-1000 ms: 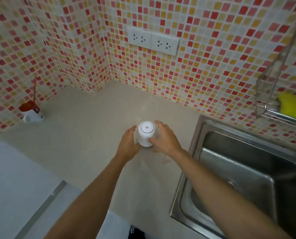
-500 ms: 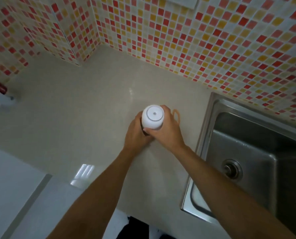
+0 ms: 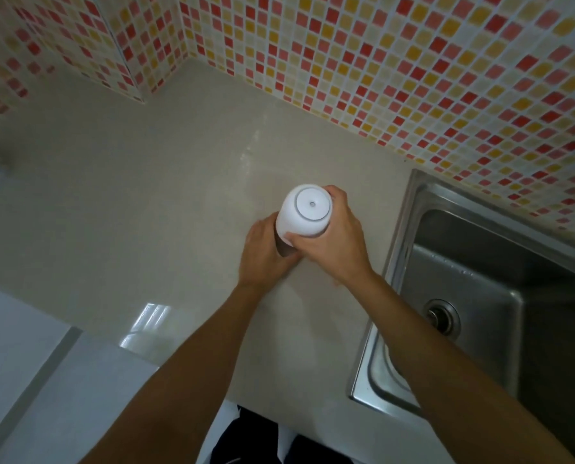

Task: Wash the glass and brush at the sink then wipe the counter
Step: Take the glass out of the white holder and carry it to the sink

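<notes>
Glass: the white glass (image 3: pixel 304 211) stands upside down, its flat base facing up, at or just above the bench (image 3: pixel 145 202); whether its rim touches the surface I cannot tell.
Long axis: upright, perhaps leaning a little away from the person.
Right hand: the right hand (image 3: pixel 333 244) wraps the glass from the sink side, fingers curled round its wall and thumb across the near face, gripping it.
Left hand: the left hand (image 3: pixel 266 251) sits low against the glass on the side away from the sink, fingers tucked under and round the lower part, seemingly holding it too.
Sink: the steel sink (image 3: pixel 500 296) lies just beside the glass, on the right hand's side, drain (image 3: pixel 441 317) showing.
Coming move: probably a short carry sideways over the sink rim; the right hand is nearer.
Brush: not seen.
Wall: mosaic tiles (image 3: pixel 413 61) behind the glass.
</notes>
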`<state>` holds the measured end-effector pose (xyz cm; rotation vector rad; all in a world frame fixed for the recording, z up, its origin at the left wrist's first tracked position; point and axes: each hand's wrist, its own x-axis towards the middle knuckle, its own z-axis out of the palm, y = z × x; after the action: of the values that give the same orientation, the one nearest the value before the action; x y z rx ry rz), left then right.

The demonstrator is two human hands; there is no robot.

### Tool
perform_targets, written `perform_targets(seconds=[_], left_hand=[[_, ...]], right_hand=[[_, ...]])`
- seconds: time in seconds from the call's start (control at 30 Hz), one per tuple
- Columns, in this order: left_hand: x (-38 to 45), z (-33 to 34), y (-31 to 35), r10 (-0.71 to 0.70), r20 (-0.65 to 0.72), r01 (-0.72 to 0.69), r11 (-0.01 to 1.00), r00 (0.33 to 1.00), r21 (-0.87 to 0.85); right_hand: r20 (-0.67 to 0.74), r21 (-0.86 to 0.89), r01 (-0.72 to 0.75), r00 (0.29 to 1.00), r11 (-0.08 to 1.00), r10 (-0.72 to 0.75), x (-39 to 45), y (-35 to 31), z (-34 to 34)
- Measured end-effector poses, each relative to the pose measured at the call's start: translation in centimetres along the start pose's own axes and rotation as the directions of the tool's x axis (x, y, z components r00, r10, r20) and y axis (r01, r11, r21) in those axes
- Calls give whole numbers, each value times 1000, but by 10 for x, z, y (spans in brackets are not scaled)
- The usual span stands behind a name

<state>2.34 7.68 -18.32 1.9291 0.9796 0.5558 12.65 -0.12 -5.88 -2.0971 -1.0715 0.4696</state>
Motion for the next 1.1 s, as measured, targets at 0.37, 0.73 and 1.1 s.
perform_targets(seconds=[0.37, 0.73, 1.1], left_hand=[[-10, -4, 7, 1, -44, 1, 998, 999, 60], [-12, -7, 10, -9, -63, 18, 991, 998, 132], [-7, -3, 8, -7, -99, 23, 988, 995, 153]], right_hand=[[-77, 156, -68, 994, 985, 81, 0, -7, -17], [301, 886, -405, 873, 226, 385, 18, 41, -40], [95, 807, -306, 911, 505, 402, 73, 91, -57]])
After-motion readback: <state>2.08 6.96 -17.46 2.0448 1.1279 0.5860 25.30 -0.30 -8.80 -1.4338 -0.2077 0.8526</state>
